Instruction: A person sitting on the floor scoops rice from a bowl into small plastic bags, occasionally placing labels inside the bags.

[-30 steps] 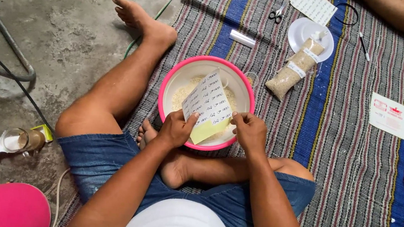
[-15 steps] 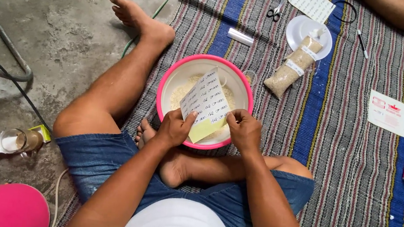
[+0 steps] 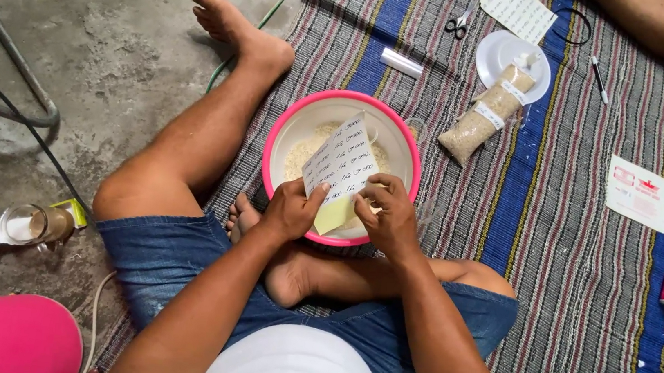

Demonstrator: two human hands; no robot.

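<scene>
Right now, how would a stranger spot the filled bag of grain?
Find the pink bowl on the striped mat. Up and to its right, a long clear bag of grain lies tilted, its top on a white plate. It alone wears white label bands.

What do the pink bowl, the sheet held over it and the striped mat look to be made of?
The pink bowl looks like smooth moulded plastic, with an even colour and a rolled rim. The white sheet, held by the left hand and the right hand, looks like thin matte paper that bends. The striped mat seems woven fibre or plastic strands, with a ribbed texture.
</scene>
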